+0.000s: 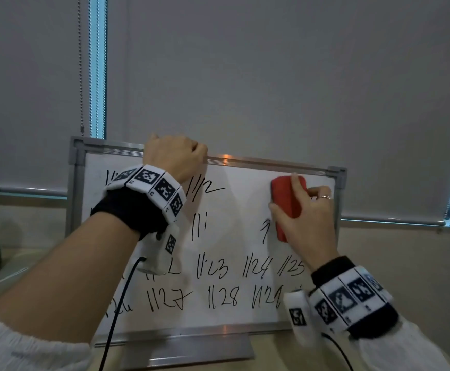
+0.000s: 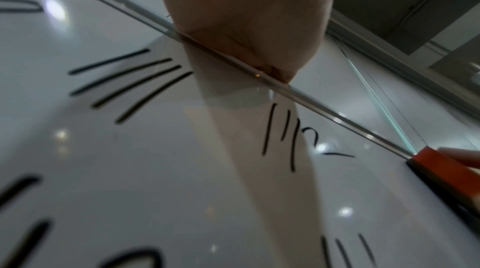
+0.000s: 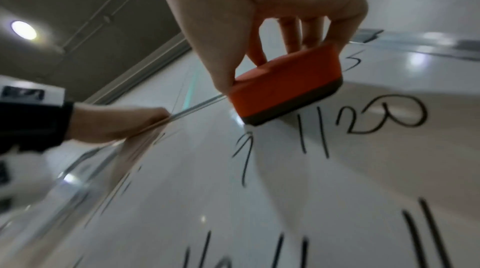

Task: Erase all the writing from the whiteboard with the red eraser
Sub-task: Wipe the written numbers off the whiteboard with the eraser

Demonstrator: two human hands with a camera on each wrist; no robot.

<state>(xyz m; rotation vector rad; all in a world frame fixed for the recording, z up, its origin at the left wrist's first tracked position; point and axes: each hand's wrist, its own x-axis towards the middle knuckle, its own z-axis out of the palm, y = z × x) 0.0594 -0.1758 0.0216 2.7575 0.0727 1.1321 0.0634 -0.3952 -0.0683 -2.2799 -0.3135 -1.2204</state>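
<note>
Mid-wipe, early on: bottom two rows of dates (nearest) look untouched. Right hand [image 1: 305, 218] grasps the red eraser [image 1: 288, 204], thumb on one side and fingers on the other, felt face flat on the whiteboard [image 1: 218, 314] in the upper right; bare patch to its left looks already cleared. Next move, I'd say: sweep down over the marks just below it, then work left. Room is tight up and right, frame just beside the eraser. Farthest up, left hand [image 1: 174, 156] is clenched over the top frame edge, steadying the board.

whiteboard [image 1: 226, 253] | black handwriting | readable: 11/23, 11/24, 11/25, 11/27, 11/28 | right wrist view: 11/20 | other entries partly hidden
</note>
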